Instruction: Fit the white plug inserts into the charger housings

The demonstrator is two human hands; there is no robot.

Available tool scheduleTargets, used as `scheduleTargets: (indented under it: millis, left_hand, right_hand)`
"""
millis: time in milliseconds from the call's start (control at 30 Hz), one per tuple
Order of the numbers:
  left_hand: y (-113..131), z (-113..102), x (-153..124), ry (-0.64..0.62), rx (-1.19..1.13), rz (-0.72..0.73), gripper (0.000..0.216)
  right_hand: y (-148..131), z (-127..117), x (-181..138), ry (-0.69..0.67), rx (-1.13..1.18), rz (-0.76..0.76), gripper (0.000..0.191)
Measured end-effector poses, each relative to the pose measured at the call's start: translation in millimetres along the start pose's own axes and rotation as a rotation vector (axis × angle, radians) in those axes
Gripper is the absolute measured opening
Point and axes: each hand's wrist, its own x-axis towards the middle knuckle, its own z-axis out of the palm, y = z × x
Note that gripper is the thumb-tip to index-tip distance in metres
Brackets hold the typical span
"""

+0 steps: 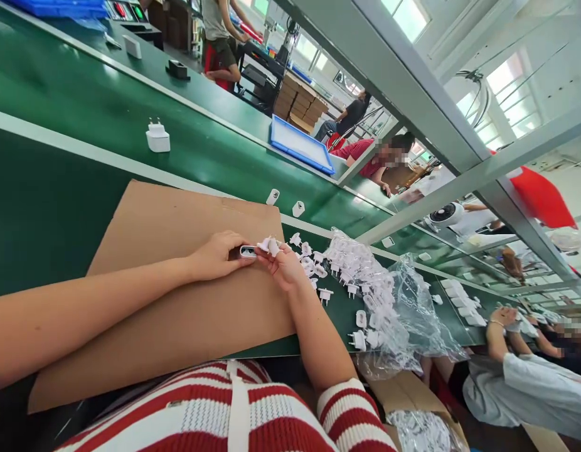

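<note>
My left hand (218, 255) is closed around a small white charger shell (248, 252), held over a brown cardboard sheet (177, 220). My right hand (283, 262) pinches a white plug piece (268, 245) right against the end of that shell. The two hands meet at the cardboard's right edge. Just to the right lies a heap of several white plug pieces (319, 267) on the green bench, spilling from a clear plastic bag (394, 301).
A finished white charger (157, 137) stands on the green conveyor belt (83, 94), with two small white parts (273, 196) farther right. A blue tray (301, 145) sits beyond. Other people work along the line at right. An open box (413, 402) of bagged parts sits below.
</note>
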Motion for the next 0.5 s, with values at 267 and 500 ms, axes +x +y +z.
scheduleTargets:
  millis: [267,500]
  left_hand:
    - [-0.1,-2.5,1.4,-0.059,-0.077,0.079,0.041]
    - [-1.4,-1.5,0.0,-0.050,-0.087,0.062,0.039]
  right_hand:
    - [6.4,3.7,-3.2,0.118,-0.166,-0.188,0.049]
    - [5.6,3.2,-9.1,0.206,-0.336,-0.450,0.048]
